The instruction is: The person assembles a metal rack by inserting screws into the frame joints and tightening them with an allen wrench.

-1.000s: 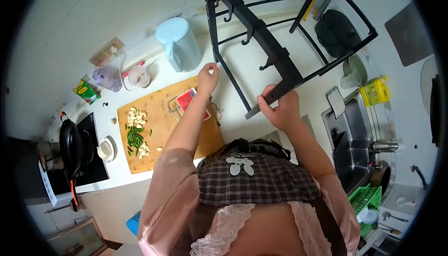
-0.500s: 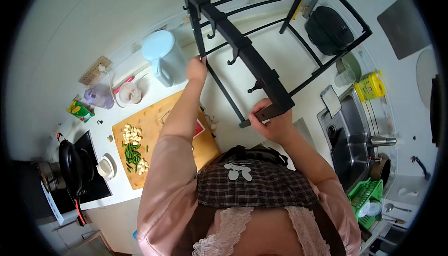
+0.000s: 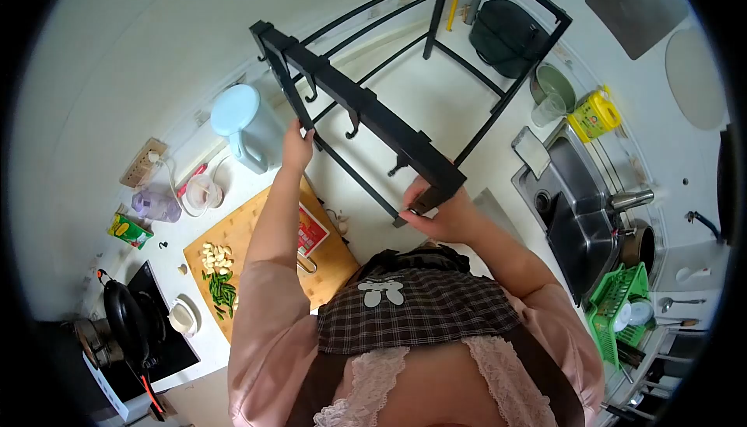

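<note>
A black metal rack (image 3: 362, 103) with several hooks along its front bar stands over the white counter, tilted in my view. My left hand (image 3: 296, 145) is closed round the rack's left upright, near the light-blue pitcher (image 3: 235, 110). At the near right corner, my right hand (image 3: 440, 215) grips the lower end of the rack's front post; some fingers are hidden behind the metal. To the left lies a wooden cutting board (image 3: 261, 213) with peeled garlic cloves (image 3: 215, 259), cut green peppers (image 3: 222, 291) and a red packet (image 3: 312, 230), partly covered by my left arm.
A steel sink (image 3: 580, 250), yellow jug (image 3: 596, 116), green bowl (image 3: 554, 87) and black bag (image 3: 507, 38) are on the right. The green dish rack (image 3: 615, 310) sits beyond the sink. A black pan (image 3: 128, 310) rests on the stove at the left.
The view has shifted, so the counter items appear farther left. The rack and both hands appear farther left, still gripped at the same places. More of the red packet shows.
</note>
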`<state>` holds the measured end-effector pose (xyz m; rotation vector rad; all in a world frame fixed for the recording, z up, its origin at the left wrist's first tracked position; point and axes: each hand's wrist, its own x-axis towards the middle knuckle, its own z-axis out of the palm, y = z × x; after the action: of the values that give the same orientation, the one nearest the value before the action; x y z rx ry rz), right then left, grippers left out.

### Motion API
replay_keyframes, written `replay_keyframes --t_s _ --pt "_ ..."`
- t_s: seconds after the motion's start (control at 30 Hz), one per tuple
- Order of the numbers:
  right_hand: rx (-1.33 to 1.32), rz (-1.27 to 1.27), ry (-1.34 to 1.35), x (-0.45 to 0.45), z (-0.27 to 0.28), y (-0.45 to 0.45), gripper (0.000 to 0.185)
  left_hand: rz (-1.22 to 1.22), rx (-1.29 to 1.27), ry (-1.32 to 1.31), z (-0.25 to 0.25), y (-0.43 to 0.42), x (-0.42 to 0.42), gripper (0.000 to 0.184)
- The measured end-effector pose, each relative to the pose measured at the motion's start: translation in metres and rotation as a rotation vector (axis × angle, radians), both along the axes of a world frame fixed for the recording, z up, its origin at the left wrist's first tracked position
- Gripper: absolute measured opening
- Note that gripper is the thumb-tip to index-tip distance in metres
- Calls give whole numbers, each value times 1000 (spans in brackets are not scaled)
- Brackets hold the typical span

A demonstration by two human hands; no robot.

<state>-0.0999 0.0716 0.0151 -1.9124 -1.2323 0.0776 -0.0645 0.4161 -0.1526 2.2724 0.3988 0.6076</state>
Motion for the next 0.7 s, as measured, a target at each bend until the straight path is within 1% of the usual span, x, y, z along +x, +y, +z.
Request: replay_keyframes --t_s 0.03,0.07,0.1,0.17,0.2,0.23,0.27,0.3,0.33,0.37,0.4,0.43,0.47,0.53,0.6,0.63,0.7 --pt "-6 21 123 0 -1 -7 19 2 0 33 5 -4 -7 30" --pt "-2 17 122 1 -2 -14 19 -3 54 1 11 -10 -17 30" --pt "-62 14 140 2 -2 -23 19 -7 57 1 19 -15 -25 30" --pt "-121 10 159 7 -3 -41 19 -22 -20 189 31 -24 -40 29" --pt "-69 -4 229 10 -2 -51 21 -26 -3 125 23 -27 -44 29" --pt "-17 -18 298 12 0 -58 22 -29 -2 127 25 -30 -49 29" --pt "-87 -88 361 10 17 -65 30 -57 -13 175 30 -36 -53 32" --pt "-133 -101 270 15 26 -76 32 -84 -24 223 32 -41 -57 34" --pt "-123 -128 209 18 32 -84 34 -154 -66 69 23 -45 -57 36" --pt "-113 -155 147 19 39 -90 35 -154 -67 67 24 -52 -59 36" --pt "-111 -184 167 17 47 -95 37 -189 -58 105 27 -60 -62 36" --pt "-75 -169 128 22 46 -102 40 -225 -50 143 31 -68 -66 35" --pt "-90 -199 127 22 46 -108 41 -210 -21 216 37 -73 -68 36" --pt "-105 -235 126 21 47 -117 42 -229 -27 228 39 -79 -69 36" --pt "1 -295 94 22 36 -128 42 -249 -33 244 43 -88 -72 36" --pt "3 -300 95 23 28 -134 42 -299 -9 225 49 -94 -74 37" --pt "283 -534 135 27 10 -149 45 -391 33 173 53 -107 -77 39"
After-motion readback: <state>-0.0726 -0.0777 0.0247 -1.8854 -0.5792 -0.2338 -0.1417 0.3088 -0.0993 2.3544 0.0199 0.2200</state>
